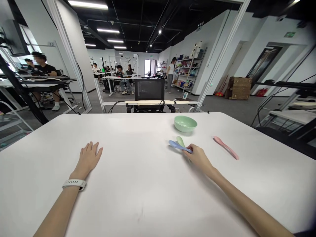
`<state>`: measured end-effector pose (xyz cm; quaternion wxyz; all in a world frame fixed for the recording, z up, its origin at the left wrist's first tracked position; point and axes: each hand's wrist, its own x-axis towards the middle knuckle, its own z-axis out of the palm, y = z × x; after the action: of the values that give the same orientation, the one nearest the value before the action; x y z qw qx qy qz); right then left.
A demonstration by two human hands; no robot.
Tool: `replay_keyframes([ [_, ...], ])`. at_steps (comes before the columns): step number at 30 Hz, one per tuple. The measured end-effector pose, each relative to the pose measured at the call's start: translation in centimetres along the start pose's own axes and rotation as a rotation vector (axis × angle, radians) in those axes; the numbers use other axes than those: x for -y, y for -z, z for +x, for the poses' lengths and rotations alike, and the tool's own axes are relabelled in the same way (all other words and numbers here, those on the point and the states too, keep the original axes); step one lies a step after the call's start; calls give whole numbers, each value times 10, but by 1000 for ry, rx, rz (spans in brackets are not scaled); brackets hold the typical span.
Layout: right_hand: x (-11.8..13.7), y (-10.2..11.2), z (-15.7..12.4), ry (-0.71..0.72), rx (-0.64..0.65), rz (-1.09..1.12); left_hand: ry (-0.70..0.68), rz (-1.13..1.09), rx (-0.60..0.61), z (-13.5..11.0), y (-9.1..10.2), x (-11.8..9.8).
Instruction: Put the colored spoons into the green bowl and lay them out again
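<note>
- Head view, edges: the white table (138,187) has its far edge just beyond the green bowl (185,128), with a black chair (149,89) past it; the right edge slants well beyond the pink spoon (225,147).
- Room: a broad stretch of tabletop lies between the hands, and more on the near side; on the right, the bowl and pink spoon flank the working hand.
- Right hand (197,156): thumb and fingers pinch the handle of the blue spoon (177,145), near and left of the bowl.
- Blue spoon: long axis runs mostly left to right, scoop left, handle right.
- Green spoon (180,141): behind the blue one, scoop far-left, handle towards the right hand; whether it is gripped, I cannot tell.
- Pink spoon: scoop far-left, handle near-right.
- Left hand (89,157): palm down at left, fingers spread, grasping nothing.
</note>
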<state>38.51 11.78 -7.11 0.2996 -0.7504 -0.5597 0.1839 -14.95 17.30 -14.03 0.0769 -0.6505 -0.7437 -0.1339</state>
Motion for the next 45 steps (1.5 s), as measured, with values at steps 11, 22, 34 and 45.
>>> replay_keyframes([
  [11,27,-29,-10,16,112,39,11,18,25,2,-3,2],
  [22,29,-35,-12,55,126,82,23,6,42,4,-1,1],
  [34,9,0,2,66,-4,158,12,-2,38,8,-11,9],
  [45,-75,9,14,-8,-263,-139,14,-40,17,9,-11,10],
])
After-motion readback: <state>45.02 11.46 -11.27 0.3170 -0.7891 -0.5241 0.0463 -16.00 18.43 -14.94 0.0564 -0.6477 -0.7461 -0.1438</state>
